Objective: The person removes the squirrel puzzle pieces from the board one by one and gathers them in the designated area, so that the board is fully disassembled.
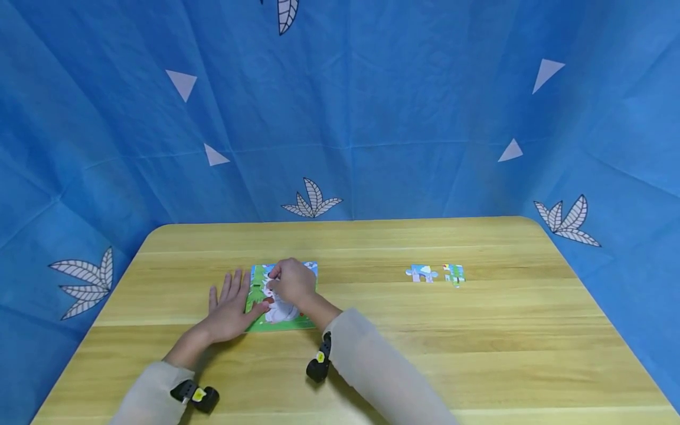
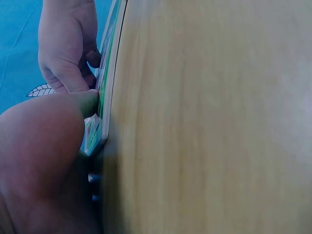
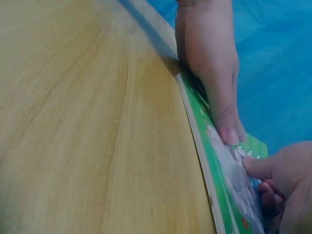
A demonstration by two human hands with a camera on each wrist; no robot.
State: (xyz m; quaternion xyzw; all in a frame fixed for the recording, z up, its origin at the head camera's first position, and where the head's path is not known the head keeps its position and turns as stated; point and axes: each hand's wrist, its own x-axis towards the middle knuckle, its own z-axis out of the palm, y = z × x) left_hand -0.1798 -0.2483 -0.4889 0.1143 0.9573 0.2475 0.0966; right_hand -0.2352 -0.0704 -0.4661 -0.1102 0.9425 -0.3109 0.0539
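A jigsaw puzzle with a white cartoon animal on green grass lies on the table, left of the middle. My left hand rests at its left side with fingers spread straight on the wood, and its thumb presses on the picture. Over the puzzle's upper part is my right hand, its fingers curled and the thumb down at the picture. It seems to pinch a puzzle piece at the surface, but the fingers hide most of that piece. A dark slot shows in the picture left of the right fingertips.
Two loose puzzle pieces lie apart to the right on the wooden table: a blue and purple piece and a green and blue piece. A blue patterned curtain hangs behind the table and at its sides.
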